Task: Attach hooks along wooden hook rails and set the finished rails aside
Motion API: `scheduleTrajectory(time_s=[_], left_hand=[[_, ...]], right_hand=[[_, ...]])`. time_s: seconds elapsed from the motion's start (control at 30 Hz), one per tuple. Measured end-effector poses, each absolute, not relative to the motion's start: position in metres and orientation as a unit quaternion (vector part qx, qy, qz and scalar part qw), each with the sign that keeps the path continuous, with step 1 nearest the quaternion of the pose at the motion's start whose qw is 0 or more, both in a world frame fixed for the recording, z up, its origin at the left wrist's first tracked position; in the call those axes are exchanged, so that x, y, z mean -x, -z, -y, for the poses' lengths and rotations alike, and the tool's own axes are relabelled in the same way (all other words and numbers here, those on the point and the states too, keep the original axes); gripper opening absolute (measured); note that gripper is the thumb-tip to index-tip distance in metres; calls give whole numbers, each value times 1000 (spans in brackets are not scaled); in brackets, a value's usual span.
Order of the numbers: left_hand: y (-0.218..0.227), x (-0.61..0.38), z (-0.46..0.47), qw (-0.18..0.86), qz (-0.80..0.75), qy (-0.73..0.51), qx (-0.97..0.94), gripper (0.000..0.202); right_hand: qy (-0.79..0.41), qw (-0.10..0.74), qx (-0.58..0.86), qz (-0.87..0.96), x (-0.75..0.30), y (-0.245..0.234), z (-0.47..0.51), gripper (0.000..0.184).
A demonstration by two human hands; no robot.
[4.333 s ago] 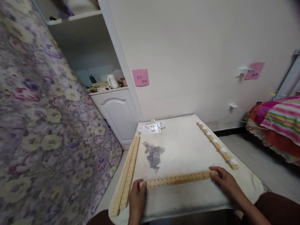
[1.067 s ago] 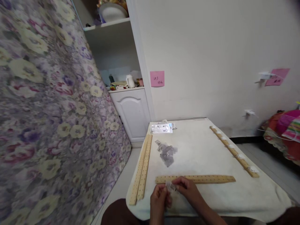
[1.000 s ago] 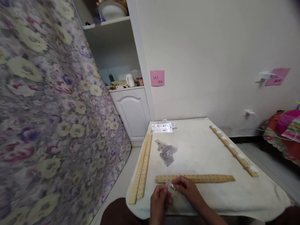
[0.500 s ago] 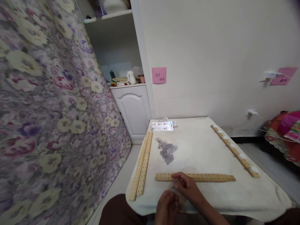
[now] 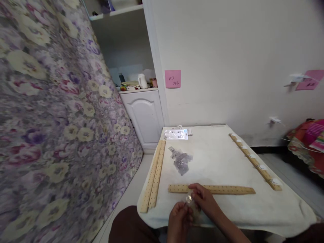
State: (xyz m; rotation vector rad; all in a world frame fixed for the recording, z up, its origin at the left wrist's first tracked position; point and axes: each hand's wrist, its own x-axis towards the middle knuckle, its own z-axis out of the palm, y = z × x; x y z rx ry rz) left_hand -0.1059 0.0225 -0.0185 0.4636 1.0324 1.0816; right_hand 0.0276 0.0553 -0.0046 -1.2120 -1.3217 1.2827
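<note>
1. The left hand has risen back to meet the right hand.
2. Both pinch a small clear packet, just in front of the perforated wooden strip.

A: What stands along the left?
B: A large surface covered in purple and cream floral fabric leans there, filling that side.

A: And behind it?
B: A white cabinet with an arched door, bottles and clutter on its top, and a shelf above.

A: The wall?
B: A plain cream wall with two pink notes, one at the far right. Pale floor tiles run toward bright striped bedding. Soft daylight.
</note>
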Motion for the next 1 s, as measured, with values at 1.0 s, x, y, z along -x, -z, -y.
scheduleTrajectory(time_s=[1.0], left_hand=[[25, 164, -55, 312, -634, -520, -480, 26]], right_hand=[[-369, 332, 457, 738, 32, 16, -149, 31]])
